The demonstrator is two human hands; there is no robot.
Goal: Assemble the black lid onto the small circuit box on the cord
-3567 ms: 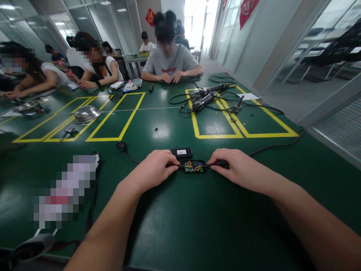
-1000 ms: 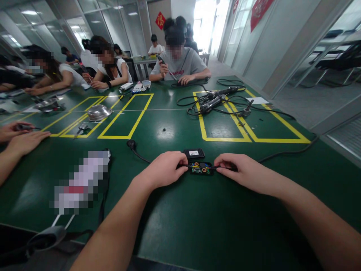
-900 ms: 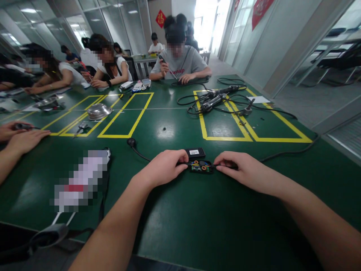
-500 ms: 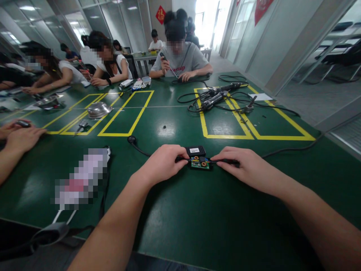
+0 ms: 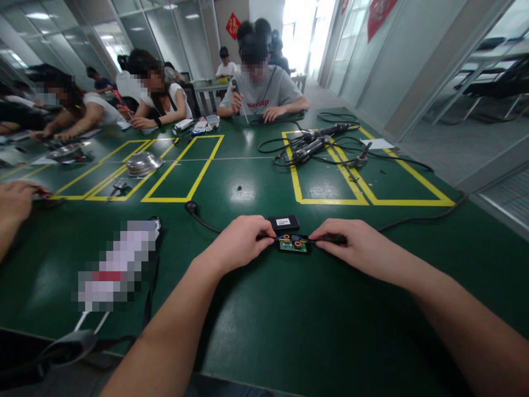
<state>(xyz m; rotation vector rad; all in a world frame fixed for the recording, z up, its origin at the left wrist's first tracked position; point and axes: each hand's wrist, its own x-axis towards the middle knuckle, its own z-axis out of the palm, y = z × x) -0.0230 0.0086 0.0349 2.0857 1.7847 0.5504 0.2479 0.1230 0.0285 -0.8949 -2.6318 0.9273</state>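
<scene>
A small green circuit board point(image 5: 288, 247) with copper-wound coils lies in a black open case on the table, straight ahead of me. My left hand point(image 5: 243, 238) is closed in a pinch on the black cable point(image 5: 205, 225) at the board's left end; that cable runs left to a round black end. At the right end, my right hand point(image 5: 345, 238) pinches the other black cable point(image 5: 397, 224), which trails off to the right. Behind the board, close to my left fingers, rests a ribbed black cover point(image 5: 284, 223) bearing a white label.
The green table point(image 5: 264, 325) carries yellow tape outlines. A blurred-out badge-like item point(image 5: 128, 259) with a strap lies left, near a co-worker's hand point(image 5: 14, 201). Farther off are a metal bowl point(image 5: 143, 164) and black cabled tools point(image 5: 309, 149). Across sits a person point(image 5: 264, 88) holding a screwdriver.
The view has shifted slightly. Both my hands keep their pinch on the cables beside the board. The co-worker's hands at far left have moved left, partly out of view.
</scene>
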